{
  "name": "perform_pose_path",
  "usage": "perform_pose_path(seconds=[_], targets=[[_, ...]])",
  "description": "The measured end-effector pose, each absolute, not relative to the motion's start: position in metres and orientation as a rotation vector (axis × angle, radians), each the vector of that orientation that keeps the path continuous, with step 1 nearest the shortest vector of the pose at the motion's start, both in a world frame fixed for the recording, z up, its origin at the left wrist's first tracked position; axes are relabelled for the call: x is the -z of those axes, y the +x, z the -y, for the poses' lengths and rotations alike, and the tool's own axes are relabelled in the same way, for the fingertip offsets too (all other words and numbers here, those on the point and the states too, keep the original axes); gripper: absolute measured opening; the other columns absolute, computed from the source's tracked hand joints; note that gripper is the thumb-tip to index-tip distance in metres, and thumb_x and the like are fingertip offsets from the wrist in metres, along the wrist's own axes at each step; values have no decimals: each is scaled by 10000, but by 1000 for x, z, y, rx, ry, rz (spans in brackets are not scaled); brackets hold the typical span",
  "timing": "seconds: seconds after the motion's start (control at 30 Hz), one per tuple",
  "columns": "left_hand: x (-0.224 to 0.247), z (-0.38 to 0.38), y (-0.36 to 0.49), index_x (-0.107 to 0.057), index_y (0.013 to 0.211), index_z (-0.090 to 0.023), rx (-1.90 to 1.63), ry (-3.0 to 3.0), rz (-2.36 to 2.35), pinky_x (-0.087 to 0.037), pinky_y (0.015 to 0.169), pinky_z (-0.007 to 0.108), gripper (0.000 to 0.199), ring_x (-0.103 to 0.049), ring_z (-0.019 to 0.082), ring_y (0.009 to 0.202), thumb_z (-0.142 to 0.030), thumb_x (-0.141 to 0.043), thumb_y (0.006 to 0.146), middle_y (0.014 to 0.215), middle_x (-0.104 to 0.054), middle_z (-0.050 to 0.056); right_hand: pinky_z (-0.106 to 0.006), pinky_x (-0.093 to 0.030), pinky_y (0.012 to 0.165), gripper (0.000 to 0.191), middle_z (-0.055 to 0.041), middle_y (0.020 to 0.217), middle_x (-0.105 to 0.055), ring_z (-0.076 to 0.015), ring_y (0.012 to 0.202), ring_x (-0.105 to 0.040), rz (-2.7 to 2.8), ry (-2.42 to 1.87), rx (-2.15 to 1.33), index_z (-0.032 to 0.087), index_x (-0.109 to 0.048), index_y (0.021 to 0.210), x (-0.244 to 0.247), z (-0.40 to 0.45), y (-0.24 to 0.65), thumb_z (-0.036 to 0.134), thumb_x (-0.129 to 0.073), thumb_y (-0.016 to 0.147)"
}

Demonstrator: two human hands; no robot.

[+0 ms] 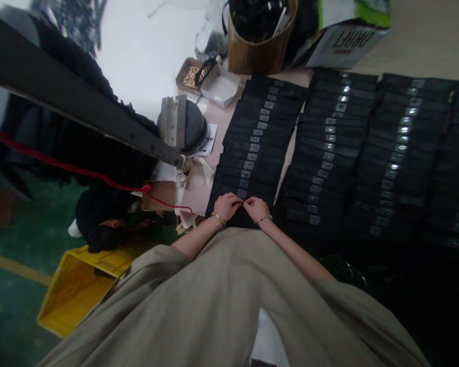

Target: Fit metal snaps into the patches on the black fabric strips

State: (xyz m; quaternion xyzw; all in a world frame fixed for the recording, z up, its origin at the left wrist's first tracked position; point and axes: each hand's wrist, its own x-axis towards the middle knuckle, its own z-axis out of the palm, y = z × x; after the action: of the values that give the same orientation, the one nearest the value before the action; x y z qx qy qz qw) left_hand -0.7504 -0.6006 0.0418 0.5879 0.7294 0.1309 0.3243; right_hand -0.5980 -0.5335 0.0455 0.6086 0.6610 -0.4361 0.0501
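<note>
My left hand (pixel 227 206) and my right hand (pixel 256 208) meet fingertip to fingertip over the near end of a row of overlapping black fabric pieces (pixel 270 132). Each piece in that row carries a small pale label in line with the others. Both hands are closed in a pinch. Whatever sits between the fingertips is too small and dark to make out. Bracelets circle both wrists.
More labelled black rows (pixel 331 132) lie to the right. Beyond stand a cardboard box (pixel 254 53), a white and green box (pixel 338 48) and a small box of brass-coloured parts (pixel 185 84). At left are a metal bar (pixel 80 86), red cord (pixel 95 176) and yellow crate (pixel 57 290).
</note>
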Motion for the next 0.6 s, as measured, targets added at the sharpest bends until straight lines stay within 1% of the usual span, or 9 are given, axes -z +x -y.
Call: perform_pose_path(seconds=[0.13,0.23,0.37,0.6], targets=[[-38,599,-751,-755,1025,-289,-372,1549,-1918,-460,895,325,153,-626,187,1051,-319,-655,913,1069,-709,6,-267,-391,608,189,-30,756,-731,-175,689,-641,-2056,1826,1375,217,-748,848,-44,535,-595,358,-630,802],[-37,598,-753,-756,1006,-277,-358,1563,-1890,-473,894,323,143,-631,192,1042,-305,-657,906,1056,-709,13,-256,-389,596,194,-16,744,-724,-170,697,-643,-2048,1844,1348,228,-739,845,-43,536,-595,392,-643,804],[-36,598,-757,-753,1015,-274,-373,1600,-1843,-485,884,327,154,-635,201,1050,-267,-649,901,1060,-711,10,-248,-386,584,210,-11,766,-732,-162,687,-643,-1991,1864,1320,239,-736,824,-45,535,-600,433,-670,782],[-33,596,-760,-764,1004,-269,-426,1565,-1814,-501,887,307,169,-646,188,1007,-249,-624,912,1027,-714,17,-251,-384,588,173,-17,814,-748,-175,726,-648,-1896,1956,1214,254,-740,805,-49,534,-609,402,-681,738]])
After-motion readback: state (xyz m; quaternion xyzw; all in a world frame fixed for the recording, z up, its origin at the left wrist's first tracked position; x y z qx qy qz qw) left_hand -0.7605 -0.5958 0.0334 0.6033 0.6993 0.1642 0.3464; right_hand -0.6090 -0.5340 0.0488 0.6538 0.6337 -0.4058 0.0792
